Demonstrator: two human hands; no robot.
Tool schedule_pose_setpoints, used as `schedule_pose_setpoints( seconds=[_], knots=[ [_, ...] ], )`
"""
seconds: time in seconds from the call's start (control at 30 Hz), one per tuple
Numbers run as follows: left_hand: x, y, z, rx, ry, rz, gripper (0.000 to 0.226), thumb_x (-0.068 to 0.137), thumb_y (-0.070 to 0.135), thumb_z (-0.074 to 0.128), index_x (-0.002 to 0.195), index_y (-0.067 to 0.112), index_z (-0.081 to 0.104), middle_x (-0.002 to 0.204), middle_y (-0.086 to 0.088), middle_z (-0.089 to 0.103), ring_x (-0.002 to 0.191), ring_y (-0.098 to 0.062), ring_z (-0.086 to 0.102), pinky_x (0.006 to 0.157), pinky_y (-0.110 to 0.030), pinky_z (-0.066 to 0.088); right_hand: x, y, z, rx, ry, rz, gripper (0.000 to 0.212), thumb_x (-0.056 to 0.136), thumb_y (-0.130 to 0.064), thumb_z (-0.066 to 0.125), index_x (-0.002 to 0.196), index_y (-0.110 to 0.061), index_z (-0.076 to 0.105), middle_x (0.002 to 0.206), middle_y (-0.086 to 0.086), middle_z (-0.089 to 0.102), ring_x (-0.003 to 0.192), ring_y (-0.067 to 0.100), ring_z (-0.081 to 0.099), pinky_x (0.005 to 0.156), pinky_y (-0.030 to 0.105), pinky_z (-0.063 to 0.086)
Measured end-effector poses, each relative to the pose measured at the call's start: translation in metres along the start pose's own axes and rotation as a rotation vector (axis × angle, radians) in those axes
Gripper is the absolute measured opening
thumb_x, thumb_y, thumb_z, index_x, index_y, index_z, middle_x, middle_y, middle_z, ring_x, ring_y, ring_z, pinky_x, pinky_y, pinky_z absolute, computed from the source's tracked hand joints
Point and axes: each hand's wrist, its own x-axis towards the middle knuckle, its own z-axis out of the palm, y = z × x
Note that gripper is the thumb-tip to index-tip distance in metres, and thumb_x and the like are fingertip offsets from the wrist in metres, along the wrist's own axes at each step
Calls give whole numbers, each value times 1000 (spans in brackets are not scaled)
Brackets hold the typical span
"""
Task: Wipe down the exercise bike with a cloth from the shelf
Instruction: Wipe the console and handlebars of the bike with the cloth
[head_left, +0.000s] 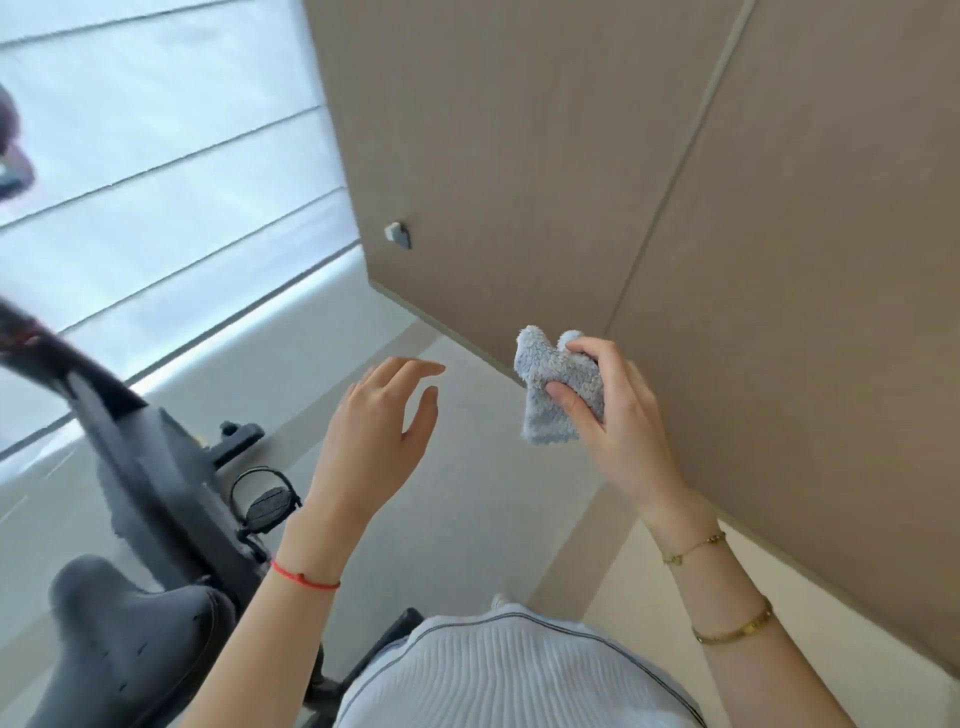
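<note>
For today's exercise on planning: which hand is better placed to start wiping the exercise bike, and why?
Probably the right hand: it already grips the blue cloth. The left hand is open and empty, though nearer the bike, so it could steady the frame.

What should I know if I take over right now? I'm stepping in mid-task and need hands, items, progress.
Right hand: shut on the light blue cloth, held up beside the beige cabinet.
Left hand: open, empty, fingers spread, in the air.
Exercise bike: lower left; saddle and pedal in view, neither hand touching it.
Done: cloth in hand.
Left: bring the cloth to the bike and wipe it; no wiping shows yet.
</note>
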Motion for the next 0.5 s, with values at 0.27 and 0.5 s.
schedule_pose_setpoints(
  seconds=[0.27, 0.5],
  knots=[
    [42, -33, -20, 155, 210, -303, 25, 99, 27, 48, 121, 23, 61, 120, 10, 60, 102, -12, 61, 88, -27, 50, 146, -6, 53, 127, -253, -306, 38, 94, -38, 58, 126, -19, 50, 119, -12, 55, 106, 14, 49, 84, 21, 35],
    [83, -85, -48, 269, 377, -457, 26, 98, 22, 52, 121, 18, 62, 120, 6, 61, 99, -14, 60, 84, -23, 47, 246, -42, 134, 240, -386, -495, 38, 94, -40, 57, 125, -20, 50, 115, -4, 57, 105, 12, 50, 86, 26, 41]
  ],
)
